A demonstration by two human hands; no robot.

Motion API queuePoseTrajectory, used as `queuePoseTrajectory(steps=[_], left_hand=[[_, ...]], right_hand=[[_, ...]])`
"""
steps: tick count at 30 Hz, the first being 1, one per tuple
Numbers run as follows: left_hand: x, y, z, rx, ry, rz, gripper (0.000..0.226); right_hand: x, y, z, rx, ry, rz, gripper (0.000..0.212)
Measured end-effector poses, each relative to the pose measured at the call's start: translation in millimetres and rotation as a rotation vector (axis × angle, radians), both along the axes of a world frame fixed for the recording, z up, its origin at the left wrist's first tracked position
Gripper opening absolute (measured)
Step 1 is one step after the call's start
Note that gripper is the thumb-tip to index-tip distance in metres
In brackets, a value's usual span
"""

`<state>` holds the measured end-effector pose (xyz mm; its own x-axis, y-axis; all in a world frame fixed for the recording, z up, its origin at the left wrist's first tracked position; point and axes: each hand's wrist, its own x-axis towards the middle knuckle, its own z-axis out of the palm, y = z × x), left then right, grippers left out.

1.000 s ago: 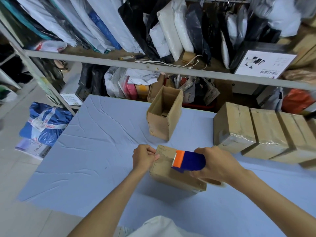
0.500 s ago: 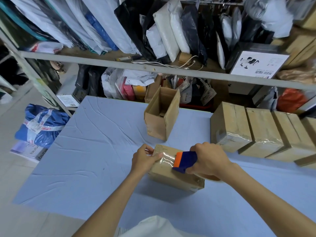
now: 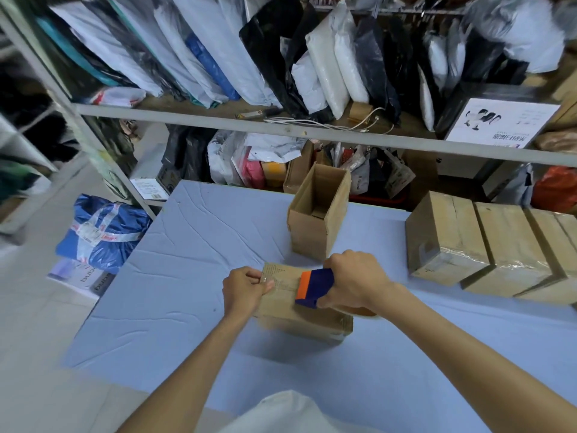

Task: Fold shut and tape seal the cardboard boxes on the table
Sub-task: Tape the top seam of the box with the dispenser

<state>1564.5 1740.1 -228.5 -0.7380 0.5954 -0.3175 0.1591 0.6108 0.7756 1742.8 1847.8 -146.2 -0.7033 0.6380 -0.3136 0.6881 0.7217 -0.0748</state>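
**Tape dispenser on the closed box, both hands gripping**

Your left hand point(image 3: 246, 287) is curled round the left end of the closed box point(image 3: 290, 312). The thumb lies on the top face and pins down the end of a clear tape strip point(image 3: 282, 282). Your right hand point(image 3: 356, 276) is wrapped tight round the tape dispenser point(image 3: 313, 287), fingers fully closed over its handle. The dispenser's orange and dark blue head rests on the top of the same box, just right of your left thumb. The strip runs between the thumb and that head. Part of the tape roll point(image 3: 359, 311) shows under your right wrist.

The closed box lies flat on the blue-covered bench point(image 3: 187, 292), near the middle and close to you. Just behind it stands an open box point(image 3: 315, 232), upright, with its flaps up and its mouth facing upward. To the right, well apart from your hands, a row of sealed boxes point(image 3: 446, 239) sits side by side, touching one another, glossy with tape.

Behind the bench a metal shelf point(image 3: 218, 120) holds packed bags and parcels. A blue bag point(image 3: 103, 232) lies on the floor to the left of the bench.
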Motion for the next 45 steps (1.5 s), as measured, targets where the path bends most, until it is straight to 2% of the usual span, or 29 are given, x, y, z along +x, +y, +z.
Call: queuePoseTrajectory(steps=[3,7,9,13,16,19,23,26,30,37,45], left_hand=[[-6.6,-2.3,-2.4,-0.098,0.048,0.023,0.05],[17.2,3.5,-2.4,0.078,0.403,-0.175,0.057],[24.5,6.9,-3.4,0.157,0.339,-0.169,0.055],[8.6,1.9,-4.3,0.277,0.183,0.04,0.016],[-5.0,-5.8,-1.2,0.287,0.132,0.017,0.004],[-0.9,-7.5,0.5,0.3,0.11,-0.055,0.002],[15.1,2.2,-7.8,0.233,0.121,-0.168,0.013],[22.7,6.1,-11.7,0.186,0.185,-0.216,0.01],[27.6,1.0,-20.7,0.228,0.257,-0.328,0.009],[26.2,1.3,-18.6,0.27,0.215,-0.375,0.017],[35.0,8.0,-21.5,0.275,0.139,-0.334,0.021]], right_hand=[[-21.9,-1.8,3.2,0.008,0.011,0.015,0.06],[-19.0,2.2,4.2,-0.04,0.0,-0.004,0.064],[-15.7,-0.1,3.7,-0.037,0.004,0.004,0.064],[-14.6,-2.5,0.8,-0.037,0.019,0.012,0.062],[-15.1,1.1,0.5,-0.03,0.021,-0.001,0.061],[-16.3,1.1,-0.8,-0.031,0.017,0.006,0.061],[-13.7,1.6,-1.8,-0.033,0.018,0.011,0.062],[-13.5,1.4,-1.8,-0.021,0.023,0.018,0.06],[-12.5,1.7,-1.8,-0.03,0.034,0.019,0.06],[21.6,13.2,5.1,-0.221,0.124,-0.039,0.069],[78.9,25.9,-6.9,-0.254,0.141,-0.075,0.068]])
